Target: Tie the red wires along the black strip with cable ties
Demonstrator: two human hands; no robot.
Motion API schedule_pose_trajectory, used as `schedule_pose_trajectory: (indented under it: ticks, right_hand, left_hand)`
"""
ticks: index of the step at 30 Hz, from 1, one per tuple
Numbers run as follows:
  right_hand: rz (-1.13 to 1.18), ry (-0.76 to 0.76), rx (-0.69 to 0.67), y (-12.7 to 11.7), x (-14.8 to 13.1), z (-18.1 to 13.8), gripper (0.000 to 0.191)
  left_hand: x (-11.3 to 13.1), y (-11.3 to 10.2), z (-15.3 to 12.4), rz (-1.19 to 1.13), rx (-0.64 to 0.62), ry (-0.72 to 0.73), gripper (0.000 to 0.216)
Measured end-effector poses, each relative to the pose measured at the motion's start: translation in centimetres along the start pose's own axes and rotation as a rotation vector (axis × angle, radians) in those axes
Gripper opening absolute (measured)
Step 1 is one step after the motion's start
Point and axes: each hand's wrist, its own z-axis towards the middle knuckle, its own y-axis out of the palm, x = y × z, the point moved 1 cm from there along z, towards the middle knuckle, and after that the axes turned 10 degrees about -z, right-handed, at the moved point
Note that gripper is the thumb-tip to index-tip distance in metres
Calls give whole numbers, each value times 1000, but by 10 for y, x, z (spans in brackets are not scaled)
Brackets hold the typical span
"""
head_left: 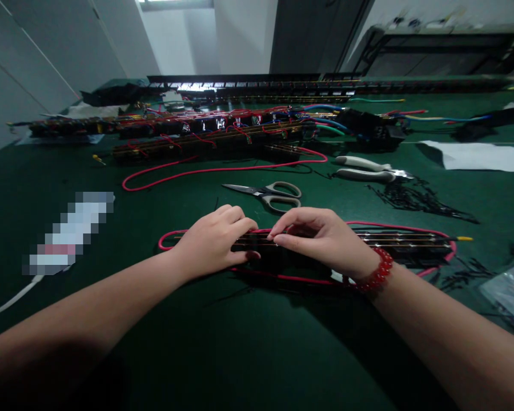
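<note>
A long black assembly [405, 246] with thin brass-coloured rods along its top lies crosswise in front of me. A red cable [297, 279] loops around it, and a yellow tip shows at its right end. My left hand [214, 237] is wrapped over its left part, thumb on the near side and fingers on the far side. My right hand [321, 234], with a red bead bracelet at the wrist, pinches thumb and forefinger together just above the rods. Whatever lies between those fingertips is too small to make out.
Scissors [268, 194] and grey-handled cutters [368, 169] lie beyond my hands, near black cable-tie scraps [424, 200]. Similar wired assemblies [214, 134] stretch across the back. A pixelated object [71, 234] with a white cord is at left, a clear plastic bag [512, 291] at right.
</note>
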Motion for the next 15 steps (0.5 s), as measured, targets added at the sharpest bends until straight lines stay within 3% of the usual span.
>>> schedule_pose_trajectory:
  ticks: [7, 15]
  right_hand:
    - [-314, -164, 6, 5, 0, -2, 7]
    - [-499, -239, 63, 11, 5, -3, 8]
  left_hand:
    - [1, 1, -1, 4, 44, -26, 39]
    - [3, 1, 0, -49, -13, -104, 42]
